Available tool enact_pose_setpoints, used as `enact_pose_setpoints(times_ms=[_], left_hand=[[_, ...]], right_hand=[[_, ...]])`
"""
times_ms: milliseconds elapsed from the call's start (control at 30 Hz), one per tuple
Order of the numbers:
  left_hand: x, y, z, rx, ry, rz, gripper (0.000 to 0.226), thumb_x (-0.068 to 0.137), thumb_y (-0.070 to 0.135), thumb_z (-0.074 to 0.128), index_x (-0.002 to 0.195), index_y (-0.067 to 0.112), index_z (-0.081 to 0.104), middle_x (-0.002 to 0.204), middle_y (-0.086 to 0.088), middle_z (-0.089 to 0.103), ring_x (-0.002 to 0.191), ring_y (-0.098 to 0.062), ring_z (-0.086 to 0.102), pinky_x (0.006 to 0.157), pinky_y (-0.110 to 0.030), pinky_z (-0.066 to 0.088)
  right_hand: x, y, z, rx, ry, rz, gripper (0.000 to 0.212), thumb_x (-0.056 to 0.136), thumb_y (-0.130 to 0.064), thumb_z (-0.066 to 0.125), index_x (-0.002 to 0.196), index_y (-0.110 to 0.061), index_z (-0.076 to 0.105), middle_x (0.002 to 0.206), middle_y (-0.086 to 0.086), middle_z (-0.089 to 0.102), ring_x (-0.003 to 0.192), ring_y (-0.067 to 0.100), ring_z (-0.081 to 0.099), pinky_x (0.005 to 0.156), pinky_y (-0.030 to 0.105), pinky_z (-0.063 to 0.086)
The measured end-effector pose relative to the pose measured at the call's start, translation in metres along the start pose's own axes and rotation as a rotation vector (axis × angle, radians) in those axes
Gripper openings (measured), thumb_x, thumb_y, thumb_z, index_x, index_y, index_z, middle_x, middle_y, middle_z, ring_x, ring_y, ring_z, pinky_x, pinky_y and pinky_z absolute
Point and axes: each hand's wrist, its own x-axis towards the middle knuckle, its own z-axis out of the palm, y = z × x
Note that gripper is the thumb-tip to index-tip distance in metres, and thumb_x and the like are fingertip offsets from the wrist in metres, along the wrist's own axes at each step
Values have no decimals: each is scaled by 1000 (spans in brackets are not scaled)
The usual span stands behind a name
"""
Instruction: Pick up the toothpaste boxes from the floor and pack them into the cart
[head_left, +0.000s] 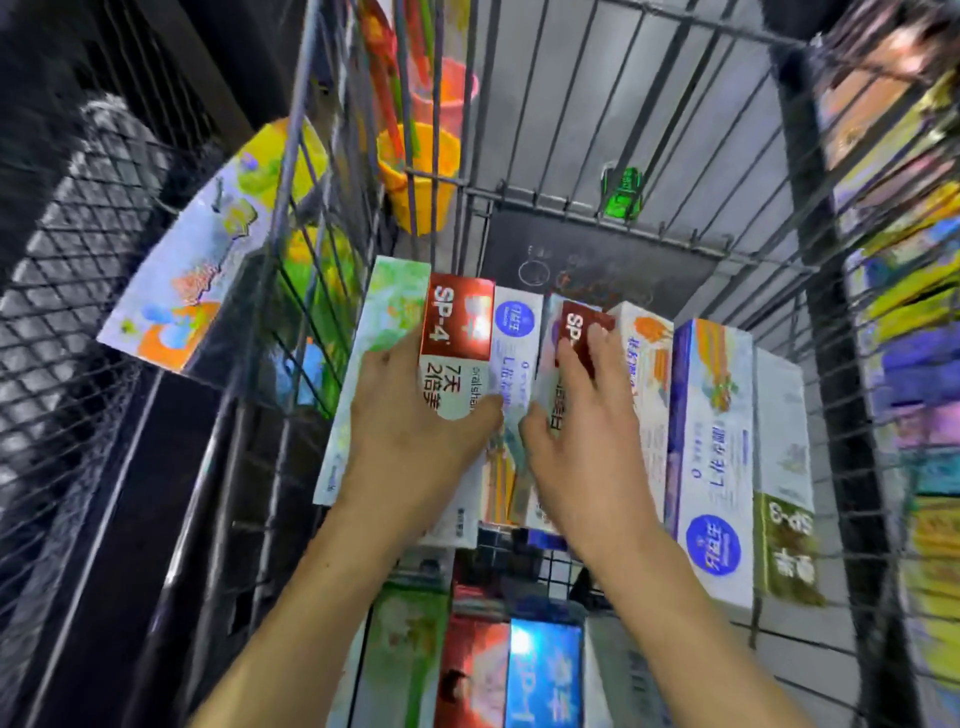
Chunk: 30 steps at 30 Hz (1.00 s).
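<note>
1. Outside the wire cart's left wall (291, 218), a white flat carton printed with bright cartoon shapes (192, 275) leans against the mesh. It is not in the row being packed.
2. Inside the grey wire-mesh cart, a pale green and white toothpaste box (387, 312) lies lengthwise at the left end of the row, just beside the cart wall, so the row seems to be filling from that side.
3. The left hand (410, 431) lies over the red and white toothpaste box marked SP-4 (457, 332). Its thumb is curled against the box's right edge and its fingers wrap the left edge, so it clamps the box, probably to seat it flat in line with its neighbours.
4. Between the hands a white and blue toothpaste box (514, 338) sits touching the SP-4 box.
5. The right hand (582, 431) presses its fingers on a second, dark red toothpaste box (576, 332) that is tilted above the row; the thumb reaches toward its lower left edge. It appears to grip the box, likely to wedge it into the gap.
6. Further right, a white and orange box (649, 353), a large white and purple box (717, 441) and a white and olive box (784, 467) lie side by side, touching, already packed.
7. More boxes (540, 670) show below the near mesh; whether they lie on the floor I cannot tell.
</note>
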Motion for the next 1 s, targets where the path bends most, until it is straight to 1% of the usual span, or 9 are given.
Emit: enact_pose_setpoints(times_ms=[67, 133, 267, 333, 467, 633, 800, 933, 1000], left_hand=[[3, 1, 2, 16, -8, 20, 63, 67, 42, 77, 126, 30, 60, 102, 8, 54, 93, 4, 54, 77, -4, 37], [6, 1, 4, -7, -38, 14, 81, 71, 40, 80, 144, 31, 47, 118, 6, 59, 107, -10, 59, 92, -24, 47], [9, 4, 15, -50, -126, 27, 86, 74, 47, 76, 150, 37, 38, 136, 13, 58, 123, -10, 57, 106, -40, 47], [9, 6, 22, -88, -192, 34, 82, 75, 52, 71, 149, 40, 38, 140, 16, 56, 127, -6, 54, 110, -37, 45], [8, 6, 34, -81, -240, 89, 63, 99, 35, 60, 151, 43, 28, 146, 31, 40, 128, 23, 32, 107, -4, 21], [9, -4, 42, -73, -284, 88, 65, 107, 32, 45, 161, 31, 8, 164, 22, 12, 150, 6, 8, 126, -29, 11], [9, -3, 48, -72, -229, 119, 61, 107, 25, 44, 160, 30, 14, 147, 34, 19, 134, 25, 13, 111, -7, 11], [11, 3, 43, 69, -207, 219, 59, 103, 30, 41, 159, 19, 25, 157, 6, 37, 145, -11, 32, 122, -33, 25], [6, 11, 34, 216, -203, 282, 59, 102, 28, 44, 157, 9, 29, 157, -11, 39, 146, -25, 35, 123, -35, 23]], right_hand=[[0, 3, 1, -90, 6, -24, 60, 92, -20, 62, 147, -3, 46, 160, 18, 31, 153, 33, 16, 127, 39, 9], [0, 8, -3, -188, 12, -37, 59, 93, -37, 59, 145, -11, 51, 159, 15, 36, 153, 33, 17, 125, 50, 12], [-3, 23, -16, -216, -68, -9, 74, 98, -68, 33, 156, -23, 33, 169, 7, 14, 156, 25, 1, 127, 45, 7], [-6, 28, -18, -221, -127, -6, 76, 99, -69, 21, 160, -24, 18, 170, 3, 1, 156, 20, -8, 127, 42, 2], [-6, 26, -16, -196, -150, 8, 72, 101, -59, 9, 161, -21, 9, 169, 2, -7, 155, 19, -11, 127, 42, -3], [-7, 26, -11, -220, -134, -15, 67, 102, -50, 9, 161, -19, 11, 169, 6, -5, 156, 24, -9, 127, 45, -3], [-7, 27, -8, -246, -123, -16, 65, 103, -44, 10, 161, -16, 16, 169, 10, -1, 156, 28, -5, 126, 45, -2], [-6, 20, -18, -273, -213, 10, 65, 103, -46, 9, 161, -16, 10, 169, 11, -6, 156, 27, -10, 126, 43, -5], [-8, 14, -34, -295, -280, 14, 61, 107, -45, 14, 162, -18, 7, 169, 9, -8, 156, 26, -11, 126, 38, -7]])
